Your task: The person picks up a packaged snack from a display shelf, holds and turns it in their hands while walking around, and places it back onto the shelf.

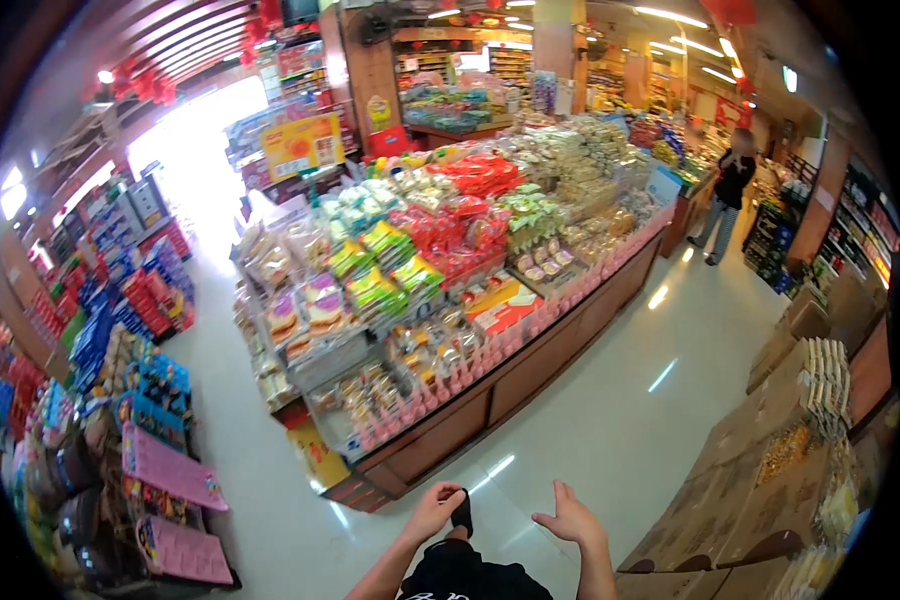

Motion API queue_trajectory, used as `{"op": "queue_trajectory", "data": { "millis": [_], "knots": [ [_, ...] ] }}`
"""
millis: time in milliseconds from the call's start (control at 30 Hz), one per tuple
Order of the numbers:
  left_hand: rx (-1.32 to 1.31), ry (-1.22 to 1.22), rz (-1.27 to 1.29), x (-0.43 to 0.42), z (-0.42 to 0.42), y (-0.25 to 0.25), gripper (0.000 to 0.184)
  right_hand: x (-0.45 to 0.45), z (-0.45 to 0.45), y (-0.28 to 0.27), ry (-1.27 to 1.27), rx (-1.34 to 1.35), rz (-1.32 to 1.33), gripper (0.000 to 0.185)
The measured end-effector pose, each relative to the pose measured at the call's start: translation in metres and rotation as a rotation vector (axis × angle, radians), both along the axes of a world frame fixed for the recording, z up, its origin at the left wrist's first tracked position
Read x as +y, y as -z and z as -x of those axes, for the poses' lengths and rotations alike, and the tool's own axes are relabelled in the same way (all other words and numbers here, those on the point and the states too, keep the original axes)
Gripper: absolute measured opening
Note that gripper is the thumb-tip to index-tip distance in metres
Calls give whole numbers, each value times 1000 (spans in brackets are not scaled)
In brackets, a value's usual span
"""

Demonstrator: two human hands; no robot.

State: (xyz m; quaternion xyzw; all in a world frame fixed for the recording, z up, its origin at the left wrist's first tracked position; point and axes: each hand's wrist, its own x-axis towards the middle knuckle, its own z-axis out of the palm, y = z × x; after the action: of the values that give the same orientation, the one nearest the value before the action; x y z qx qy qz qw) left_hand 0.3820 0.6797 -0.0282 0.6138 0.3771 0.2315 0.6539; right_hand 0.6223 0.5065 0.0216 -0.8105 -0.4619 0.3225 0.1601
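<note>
Wooden-sided surface ahead is carrying the packaged snacks, none visibly taken up, while the right hand is hovering empty, thumb spread, and the left hand is showing curled fingers, grip undeterminable.

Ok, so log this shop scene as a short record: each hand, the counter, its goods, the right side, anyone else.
Left hand: fingers loosely curled, nothing visible in it
Right hand: open, nothing in it
Counter: wooden display counter ahead, beyond both hands
Goods: red packets, green packets, others
Right side: cardboard boxes
Other person: standing farther off, in the aisle
</note>
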Motion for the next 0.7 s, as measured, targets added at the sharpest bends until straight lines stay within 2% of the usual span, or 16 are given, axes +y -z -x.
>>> {"op": "queue_trajectory", "data": {
  "millis": [100,367,500,600,633,700],
  "knots": [
    [-10,-34,93,63,-40,1,24,36,-27,1,67,-32,-29,93],
    [-218,-53,12,222,-141,-24,24,170,-87,-32,169,-26,-49,95],
    [-296,-69,180,265,-169,-52,26,232,-103,-45,156,-23,-117,94],
    [-295,-96,286,283,-181,-70,28,269,-122,-31,74,-13,-190,94],
    [-348,-136,205,289,-191,-62,28,281,-129,-31,66,-12,-180,94],
    [-321,-199,243,297,-200,-70,28,307,-145,-35,42,-14,-156,94]
  ]
}}
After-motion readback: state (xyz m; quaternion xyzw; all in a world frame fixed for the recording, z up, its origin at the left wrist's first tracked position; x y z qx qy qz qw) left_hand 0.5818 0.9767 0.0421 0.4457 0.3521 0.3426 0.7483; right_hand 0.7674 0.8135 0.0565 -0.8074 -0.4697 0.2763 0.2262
